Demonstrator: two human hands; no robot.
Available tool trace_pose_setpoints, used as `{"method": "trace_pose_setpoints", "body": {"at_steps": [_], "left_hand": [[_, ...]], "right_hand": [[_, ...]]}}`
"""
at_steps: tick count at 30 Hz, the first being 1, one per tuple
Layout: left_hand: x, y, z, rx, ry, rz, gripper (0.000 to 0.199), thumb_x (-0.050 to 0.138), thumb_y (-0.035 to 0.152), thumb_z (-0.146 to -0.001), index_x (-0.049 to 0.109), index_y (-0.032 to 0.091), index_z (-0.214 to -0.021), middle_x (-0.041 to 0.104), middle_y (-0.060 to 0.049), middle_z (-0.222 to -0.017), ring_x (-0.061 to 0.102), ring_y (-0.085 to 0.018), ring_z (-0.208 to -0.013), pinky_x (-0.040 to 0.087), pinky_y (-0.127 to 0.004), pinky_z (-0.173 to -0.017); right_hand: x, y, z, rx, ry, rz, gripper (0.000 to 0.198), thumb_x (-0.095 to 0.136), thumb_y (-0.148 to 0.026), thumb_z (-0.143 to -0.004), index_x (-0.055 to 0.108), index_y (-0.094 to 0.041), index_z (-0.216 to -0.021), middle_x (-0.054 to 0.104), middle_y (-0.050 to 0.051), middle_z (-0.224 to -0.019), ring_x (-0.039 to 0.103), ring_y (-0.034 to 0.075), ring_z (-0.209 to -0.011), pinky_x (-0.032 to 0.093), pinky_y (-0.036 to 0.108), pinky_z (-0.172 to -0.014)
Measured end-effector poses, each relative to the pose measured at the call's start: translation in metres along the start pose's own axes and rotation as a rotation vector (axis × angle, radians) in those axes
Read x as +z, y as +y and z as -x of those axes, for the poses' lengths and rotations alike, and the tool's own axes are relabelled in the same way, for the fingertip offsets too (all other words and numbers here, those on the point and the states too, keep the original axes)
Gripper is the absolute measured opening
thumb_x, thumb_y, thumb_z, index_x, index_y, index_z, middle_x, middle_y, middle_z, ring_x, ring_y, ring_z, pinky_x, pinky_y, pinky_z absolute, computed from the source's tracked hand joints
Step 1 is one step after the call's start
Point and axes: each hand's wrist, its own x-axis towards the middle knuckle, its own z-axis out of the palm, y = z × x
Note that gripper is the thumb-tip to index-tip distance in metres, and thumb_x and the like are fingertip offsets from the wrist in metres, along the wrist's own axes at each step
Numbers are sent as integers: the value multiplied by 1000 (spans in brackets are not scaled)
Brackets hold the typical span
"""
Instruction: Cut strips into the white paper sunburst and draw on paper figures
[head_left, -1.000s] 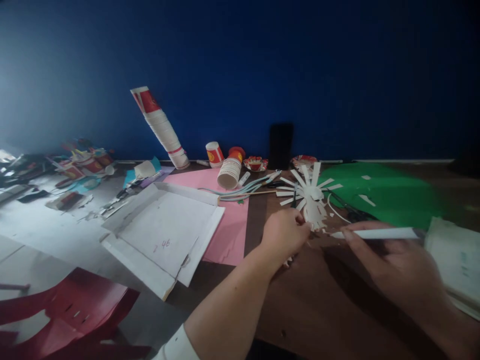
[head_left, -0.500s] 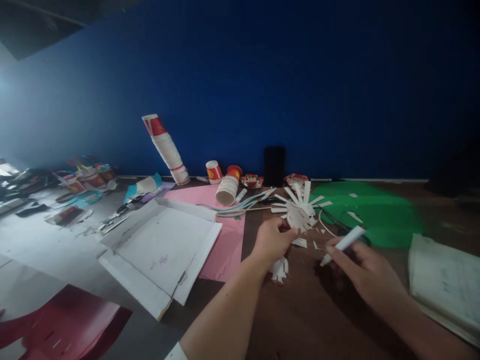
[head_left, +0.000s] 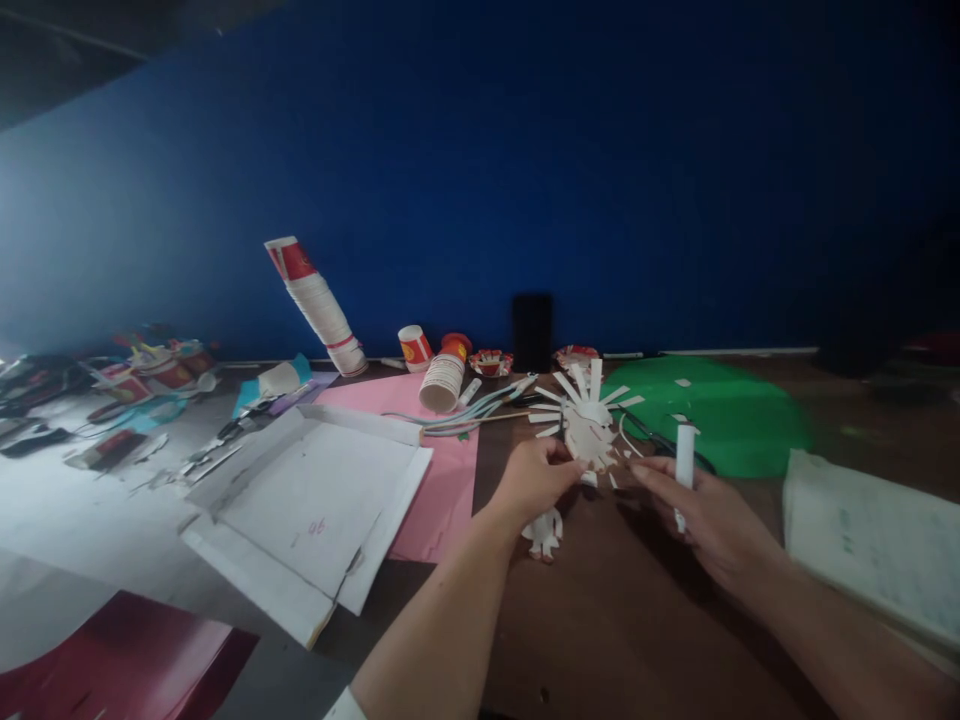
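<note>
My left hand pinches the lower edge of a white paper cutout with strips fanning out from its top like rays. To the right, my right hand has its fingers around a white marker, which stands nearly upright. The thumb and forefinger of that hand reach toward the cutout's lower right. Below my left hand a smaller white cut paper piece lies on the brown table. Small paper scraps are scattered beside the cutout, and scissors lie partly behind it.
A white cardboard tray overlaps pink paper on the left. Paper cups lie near the wall, with a tall leaning cup stack. A black phone stands upright. Green paper and a notebook are right.
My right hand has moved closer to the cutout, and the marker has swung from slanted to nearly upright. The left hand keeps its pinch. The whole view has shifted slightly.
</note>
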Motion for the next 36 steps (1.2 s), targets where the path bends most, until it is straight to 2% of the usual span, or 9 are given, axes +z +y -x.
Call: {"method": "trace_pose_setpoints", "body": {"at_steps": [8, 14, 18, 25, 30, 34, 36], "left_hand": [[1, 7, 5, -12, -26, -69, 18, 72, 31, -73, 65, 15, -77, 62, 1, -66, 54, -12, -63, 40, -23, -62], [3, 8, 7, 10, -67, -45, 19, 73, 32, -74, 67, 15, -78, 66, -1, -70, 58, -14, -66, 44, -25, -66], [6, 3, 5, 6, -41, 9, 21, 75, 33, -72, 67, 15, -78, 65, 0, -69, 56, -12, -64, 43, -25, -64], [13, 2, 3, -93, -127, 196, 31, 77, 32, -71, 74, 12, -96, 69, -4, -80, 52, -10, -63, 41, -22, -60], [11, 5, 3, -135, -112, 204, 27, 73, 28, -75, 75, 11, -96, 70, -5, -80, 52, -10, -61, 39, -22, -57], [9, 9, 3, -148, -75, 213, 22, 72, 23, -76, 75, 11, -94, 71, -5, -82, 52, -9, -62, 41, -21, -58], [9, 10, 2, -159, -75, 222, 20, 72, 21, -76, 75, 11, -93, 71, -5, -82, 52, -9, -62, 42, -21, -59]], "right_hand": [[4, -9, 8, -3, -6, 27, 42, 80, -47, -64, 72, -15, -90, 37, -10, -45, 29, 7, -42, 16, 23, -41], [7, -14, 12, -8, 5, 173, 32, 75, -44, -69, 73, -17, -86, 45, -7, -46, 36, 10, -43, 21, 24, -42], [7, -15, 14, -35, 1, 229, 27, 73, -43, -70, 72, -18, -80, 46, -6, -46, 37, 11, -44, 24, 24, -42], [5, -11, 11, -101, -24, 345, 30, 71, -47, -73, 75, -20, -85, 59, -2, -56, 46, 13, -49, 32, 25, -45], [5, -14, 13, -154, -60, 464, 39, 66, -57, -79, 74, -20, -87, 60, -1, -57, 50, 15, -52, 35, 27, -48], [2, -16, 14, -207, -31, 486, 47, 58, -65, -84, 71, -20, -91, 53, -4, -47, 47, 15, -45, 34, 27, -46], [0, -17, 14, -246, -14, 511, 46, 56, -64, -85, 69, -21, -91, 55, -4, -45, 51, 16, -46, 38, 28, -48]]}}
